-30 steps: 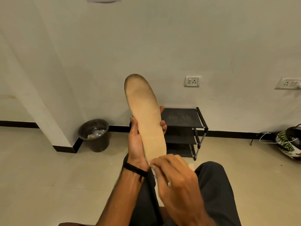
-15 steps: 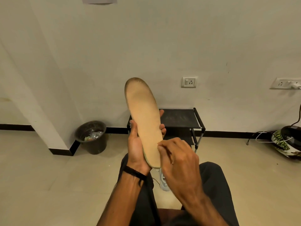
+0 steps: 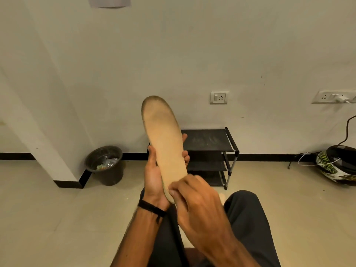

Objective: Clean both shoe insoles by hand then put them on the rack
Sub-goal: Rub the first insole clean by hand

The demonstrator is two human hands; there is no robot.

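Slid back down to the heel of the insole (image 3: 163, 143): right hand (image 3: 194, 201), fingers curled, rubbing it. Held upright in the gripping left hand (image 3: 154, 174), before black rack (image 3: 210, 151), bin (image 3: 105, 164), tiled floor (image 3: 48, 218), white wall (image 3: 192, 45).

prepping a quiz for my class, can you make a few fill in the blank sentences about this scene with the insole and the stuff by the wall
1. The left hand holds the insole with its toe end pointing ____.
2. The black rack behind the insole has ____ shelves.
3. The right hand touches the insole at its ____ end.
4. The bin on the floor stands to the ____ of the rack in the picture.

Missing words: up; three; heel; left
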